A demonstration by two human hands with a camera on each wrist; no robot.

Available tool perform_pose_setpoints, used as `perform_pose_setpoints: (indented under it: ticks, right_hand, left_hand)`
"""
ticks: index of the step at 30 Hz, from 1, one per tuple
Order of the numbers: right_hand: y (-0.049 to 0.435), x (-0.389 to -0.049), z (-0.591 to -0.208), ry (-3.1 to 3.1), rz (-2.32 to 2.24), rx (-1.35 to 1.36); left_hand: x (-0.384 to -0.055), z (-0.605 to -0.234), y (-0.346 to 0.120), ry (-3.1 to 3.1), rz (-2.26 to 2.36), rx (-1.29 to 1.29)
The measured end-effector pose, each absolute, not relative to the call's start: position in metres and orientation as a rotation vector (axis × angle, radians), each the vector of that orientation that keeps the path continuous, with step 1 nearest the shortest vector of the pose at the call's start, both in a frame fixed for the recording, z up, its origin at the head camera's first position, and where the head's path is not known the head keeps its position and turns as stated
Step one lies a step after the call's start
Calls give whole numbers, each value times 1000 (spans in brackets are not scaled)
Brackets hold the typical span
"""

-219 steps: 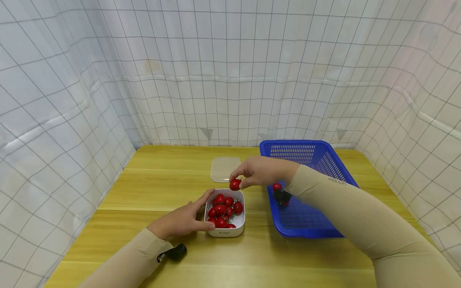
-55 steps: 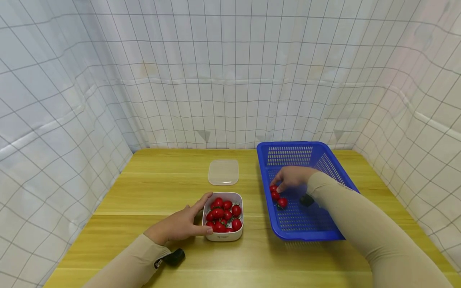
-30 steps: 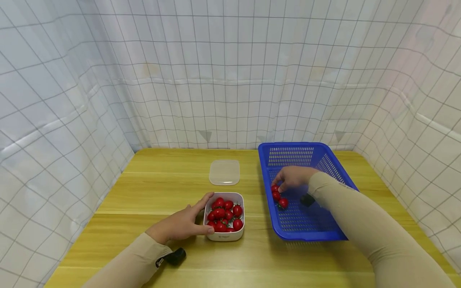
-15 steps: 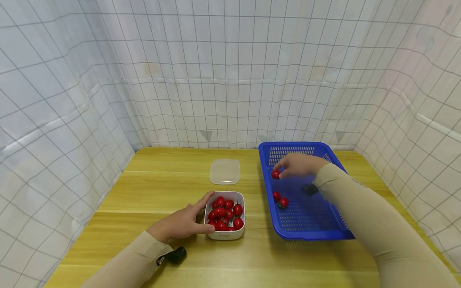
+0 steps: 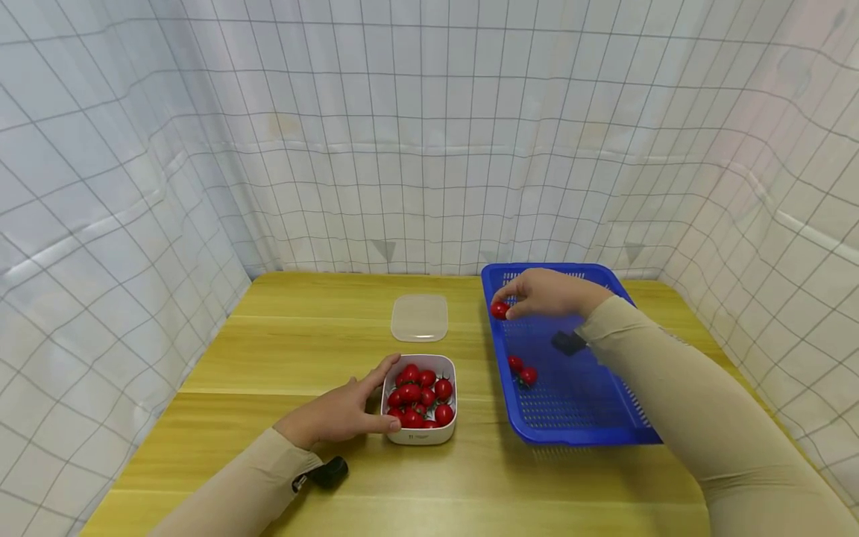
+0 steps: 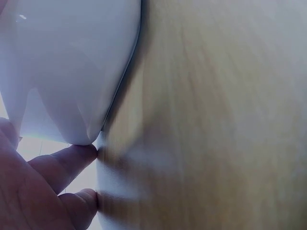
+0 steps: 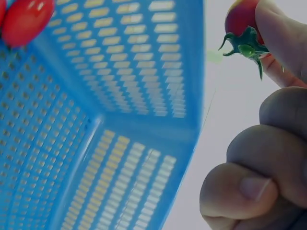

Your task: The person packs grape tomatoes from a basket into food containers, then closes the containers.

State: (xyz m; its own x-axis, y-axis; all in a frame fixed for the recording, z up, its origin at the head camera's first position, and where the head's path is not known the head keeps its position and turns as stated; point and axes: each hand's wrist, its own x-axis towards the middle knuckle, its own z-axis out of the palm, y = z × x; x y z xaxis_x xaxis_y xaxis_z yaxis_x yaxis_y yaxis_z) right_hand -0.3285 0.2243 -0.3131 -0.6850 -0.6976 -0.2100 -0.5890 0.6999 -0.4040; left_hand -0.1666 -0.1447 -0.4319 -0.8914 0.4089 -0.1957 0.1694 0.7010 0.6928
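In the head view a white square container (image 5: 417,435) holds several red cherry tomatoes (image 5: 410,392). My left hand (image 5: 338,412) rests against its left side, thumb at the front corner and index finger at the back corner. Fingertips touch the smooth wall in the left wrist view. My right hand (image 5: 546,292) pinches a single cherry tomato (image 5: 499,310) between thumb and fingers, over the left rim of the blue basket (image 5: 570,435). That tomato's green stem end shows in the right wrist view, while the other fingers are curled below.
Two more cherry tomatoes (image 5: 528,376) lie in the basket by its left wall. Behind the container, a translucent lid (image 5: 419,318) lies flat on the wooden table (image 5: 282,358). A white gridded curtain (image 5: 429,149) surrounds the table on its back and sides.
Over the last second my right hand has lifted one tomato from the basket's left side, up and leftward to the rim. Earlier it placed another tomato in the container. My left hand has stayed put.
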Motion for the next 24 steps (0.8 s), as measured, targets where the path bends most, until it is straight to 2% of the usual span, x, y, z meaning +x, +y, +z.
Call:
perform_pose_setpoints:
  ticks: [15,24]
  right_hand:
    - [182,-304,-306,2458,-425,-1216]
    - [164,-291,-308,2430,-380,-1252]
  left_hand:
    - [-167,-432,-145,2580,989,448]
    - [-168,-433,-145,2566,999,470]
